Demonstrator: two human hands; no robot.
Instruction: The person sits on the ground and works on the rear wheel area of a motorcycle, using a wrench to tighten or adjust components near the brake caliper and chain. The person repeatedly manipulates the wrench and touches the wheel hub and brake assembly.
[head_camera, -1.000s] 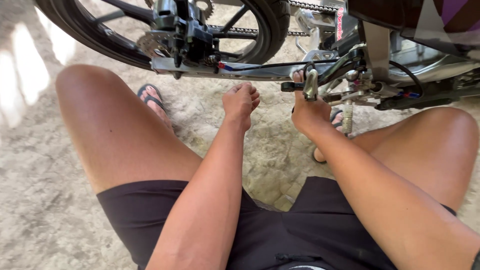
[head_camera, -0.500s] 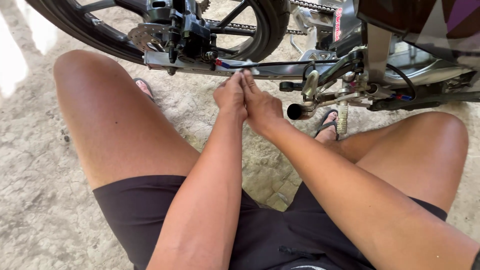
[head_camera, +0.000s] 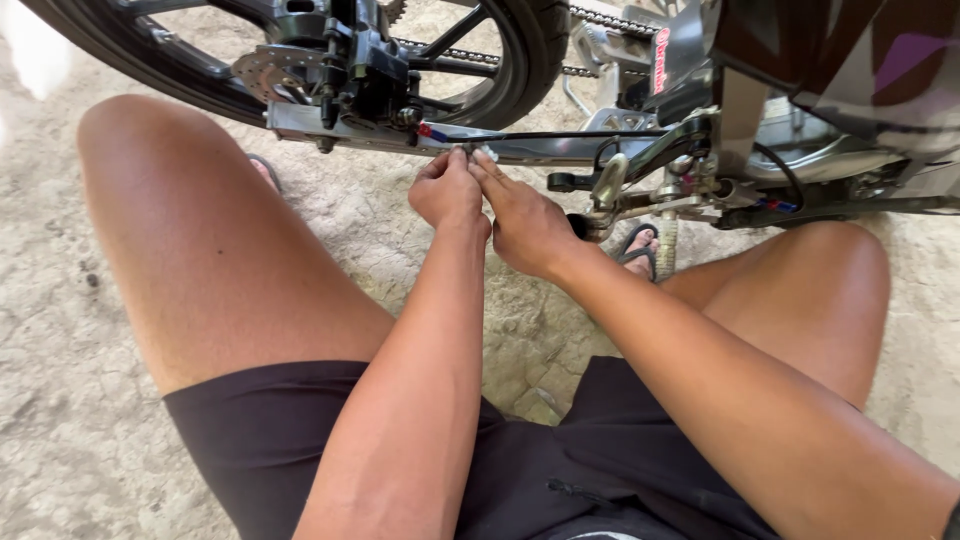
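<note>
1. The person sits low on the pale, rough concrete floor (head_camera: 60, 330), knees spread, both bare arms stretched forward to the underside of a motorcycle.
2. The left hand (head_camera: 447, 190) is curled into a loose fist, its fingers (head_camera: 440, 165) bunched together and pressed up against the grey metal swingarm bar (head_camera: 520, 148).
3. The right hand (head_camera: 525, 225) lies just beside it, touching it; its fingers (head_camera: 488, 165) are drawn together at the same spot on the bar.
4. Whether either hand pinches anything small there, I cannot tell; the fingertips hide the contact point.
5. A thin black cable (head_camera: 560, 133) runs along the bar, starting just above the fingers and leading away to the right of them.
6. Left of the fingers and slightly higher, a black brake caliper (head_camera: 365, 75) sits on the bar against a silver perforated brake disc (head_camera: 270, 70).
7. Above the fingers stands the black rear tyre (head_camera: 530, 50), with the drive chain (head_camera: 600, 20) beyond it.
8. Right of the fingers, a black footpeg bracket (head_camera: 640, 160) juts out, close to the right wrist.
9. Below that bracket, a foot in a dark sandal (head_camera: 637, 250) rests on the floor.
</note>
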